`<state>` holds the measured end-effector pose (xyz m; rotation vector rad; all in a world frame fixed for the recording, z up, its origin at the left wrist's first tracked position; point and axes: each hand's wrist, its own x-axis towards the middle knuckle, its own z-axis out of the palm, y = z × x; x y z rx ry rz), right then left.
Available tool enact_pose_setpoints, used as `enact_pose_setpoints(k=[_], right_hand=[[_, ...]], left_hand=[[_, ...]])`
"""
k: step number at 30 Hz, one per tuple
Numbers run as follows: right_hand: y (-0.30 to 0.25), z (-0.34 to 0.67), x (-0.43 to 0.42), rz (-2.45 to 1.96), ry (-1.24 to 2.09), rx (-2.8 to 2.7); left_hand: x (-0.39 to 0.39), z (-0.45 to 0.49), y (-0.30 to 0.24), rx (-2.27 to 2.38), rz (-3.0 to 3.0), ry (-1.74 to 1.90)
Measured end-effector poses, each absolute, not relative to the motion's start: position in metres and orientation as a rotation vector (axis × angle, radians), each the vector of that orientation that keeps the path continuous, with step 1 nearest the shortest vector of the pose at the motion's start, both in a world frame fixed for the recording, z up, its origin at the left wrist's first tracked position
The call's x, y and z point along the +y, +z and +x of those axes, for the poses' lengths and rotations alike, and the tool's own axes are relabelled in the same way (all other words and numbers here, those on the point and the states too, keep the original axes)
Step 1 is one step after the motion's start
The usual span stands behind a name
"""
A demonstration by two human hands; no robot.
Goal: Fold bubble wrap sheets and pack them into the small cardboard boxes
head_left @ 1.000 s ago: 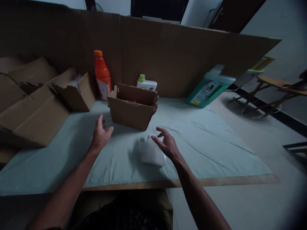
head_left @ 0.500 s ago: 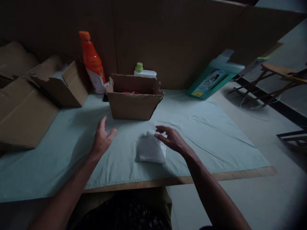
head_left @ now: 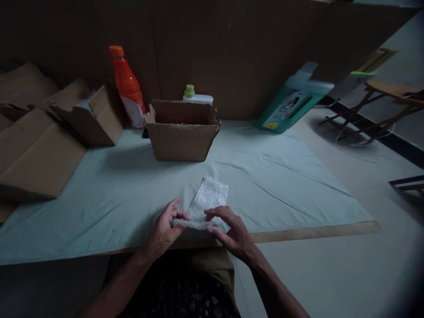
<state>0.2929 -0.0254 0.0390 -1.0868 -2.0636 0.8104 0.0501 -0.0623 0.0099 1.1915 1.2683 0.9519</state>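
A sheet of clear bubble wrap (head_left: 211, 194) lies by the near edge of the cloth-covered table, its close end raised in a rolled or folded strip. My left hand (head_left: 167, 225) pinches the left end of that strip between thumb and fingers. At the other end, my right hand (head_left: 232, 229) has its thumb below and its fingers above the wrap, closed round the edge. Whether anything lies inside the fold cannot be seen. Beyond the wrap stands an open cardboard box (head_left: 182, 142), with a bit of something red showing inside.
Behind the box is a white bottle with a green cap (head_left: 198, 98). An orange bottle (head_left: 127, 88) stands to its left, a teal jug (head_left: 291, 101) to its right. More cardboard boxes (head_left: 39, 150) fill the left side. A tall cardboard panel (head_left: 238, 57) backs the table.
Both hands have come down to the bubble wrap and taken hold of its near end. The wrap now reaches closer to the table's front edge and appears unfolded into a longer piece.
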Motion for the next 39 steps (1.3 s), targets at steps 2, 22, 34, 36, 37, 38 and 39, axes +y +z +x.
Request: enact_pose_setpoints(k=[2,22,34,36,37,38,39], right_hand=[[0.032,0.309,-0.014,-1.284,0.735,-2.038],[0.041,0.260,0.050,-1.241,0.793,-2.189],[0.009,0.239,-0.006,-1.066,0.278,-2.589],[0.008,0.238,-0.001,-1.024,0.297,-2.587],[0.009,0.238,0.001,-0.989,0.326,-2.589],[0.010,0.238,0.002,-0.958,0.368,-2.595],[0.012,0.237,0.003,-0.939,0.425,-2.599]], left_hand=[[-0.062,0.054,0.017,1.292,1.306,0.896],[-0.038,0.028,0.013,1.618,1.559,0.987],[-0.034,0.029,0.009,1.820,1.714,0.874],[-0.046,0.025,0.010,1.842,1.830,1.030],[-0.052,0.023,0.011,1.813,1.913,1.078],[-0.057,0.022,0.011,1.755,2.000,1.089],[-0.062,0.021,0.011,1.687,2.069,1.077]])
